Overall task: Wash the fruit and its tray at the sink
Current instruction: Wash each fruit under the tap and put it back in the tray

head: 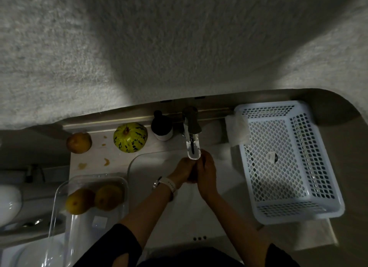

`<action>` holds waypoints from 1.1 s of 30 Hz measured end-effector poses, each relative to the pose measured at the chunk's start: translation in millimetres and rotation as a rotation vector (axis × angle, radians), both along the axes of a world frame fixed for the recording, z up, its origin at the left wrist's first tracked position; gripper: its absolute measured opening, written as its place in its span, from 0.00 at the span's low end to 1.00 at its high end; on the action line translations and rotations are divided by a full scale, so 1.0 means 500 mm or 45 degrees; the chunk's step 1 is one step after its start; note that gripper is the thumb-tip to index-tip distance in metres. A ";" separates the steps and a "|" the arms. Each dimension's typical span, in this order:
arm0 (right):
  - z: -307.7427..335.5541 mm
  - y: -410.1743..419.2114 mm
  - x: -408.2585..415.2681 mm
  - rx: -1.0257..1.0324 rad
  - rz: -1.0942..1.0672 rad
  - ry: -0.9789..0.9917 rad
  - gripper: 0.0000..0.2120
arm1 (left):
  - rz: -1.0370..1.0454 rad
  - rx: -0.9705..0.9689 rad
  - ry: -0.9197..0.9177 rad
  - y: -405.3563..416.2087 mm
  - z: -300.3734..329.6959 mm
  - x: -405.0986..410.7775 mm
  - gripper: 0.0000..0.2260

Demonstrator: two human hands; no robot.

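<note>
While both sets of fingers were curled together under the faucet (191, 139) spout, a small dark thing, probably a fruit, seemed clasped between them; dim light prevented certainty. Left hand (184, 170) and right hand (206, 172) touched, over the sink (229, 189). Two yellow fruits (93, 200) sat in the clear tray (59, 217) left of the basin, unwashed by my judgement. A brown fruit (79, 143) and a striped melon (130, 137) stood on the ledge behind. White basket (288, 161) sat right. Risk: wet grip could let the piece slip into the basin; the tray overhung the counter edge and might tip.
</note>
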State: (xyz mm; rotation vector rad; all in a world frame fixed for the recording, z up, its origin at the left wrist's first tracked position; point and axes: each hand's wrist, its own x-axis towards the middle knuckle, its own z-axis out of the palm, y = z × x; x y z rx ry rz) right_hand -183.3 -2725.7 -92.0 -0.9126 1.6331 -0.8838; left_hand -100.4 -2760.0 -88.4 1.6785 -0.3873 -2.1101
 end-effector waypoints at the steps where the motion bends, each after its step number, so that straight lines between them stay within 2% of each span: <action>1: -0.001 -0.007 0.004 0.070 -0.057 -0.035 0.16 | -0.047 -0.150 -0.102 0.006 -0.003 0.000 0.12; 5: 0.001 -0.036 0.023 0.256 -0.226 -0.108 0.10 | -0.125 -0.461 -0.261 0.046 -0.013 0.008 0.17; 7: -0.003 -0.053 0.028 0.346 -0.290 -0.091 0.14 | -0.094 -0.504 -0.287 0.064 -0.013 0.010 0.10; 10: -0.004 -0.067 0.038 0.468 -0.301 -0.133 0.13 | 0.025 -0.564 -0.305 0.080 -0.019 0.015 0.09; 13: 0.000 -0.059 0.058 0.312 -0.188 0.045 0.11 | 0.135 -0.492 -0.353 0.078 -0.010 0.026 0.13; 18: 0.011 -0.036 0.066 0.083 -0.027 0.048 0.09 | 0.124 -0.308 -0.377 0.041 0.009 0.036 0.19; 20: 0.017 -0.034 0.062 0.001 0.131 0.096 0.08 | 0.273 -0.044 -0.211 0.022 0.016 0.035 0.18; 22: 0.019 -0.033 0.048 -0.033 0.246 0.143 0.10 | 0.242 0.106 -0.067 0.012 0.014 0.039 0.16; 26: 0.014 -0.030 0.014 -0.064 0.277 0.112 0.18 | 0.001 0.139 0.005 0.011 0.014 0.043 0.18; 29: 0.009 -0.024 0.013 -0.051 0.171 0.134 0.16 | 0.063 0.172 0.085 -0.003 0.019 0.027 0.24; 31: 0.004 -0.021 0.019 -0.051 0.071 0.171 0.11 | 0.127 0.119 0.005 -0.007 0.021 0.011 0.18; 33: 0.006 -0.023 0.030 -0.014 -0.060 0.136 0.07 | 0.083 -0.081 -0.232 0.003 0.012 0.007 0.14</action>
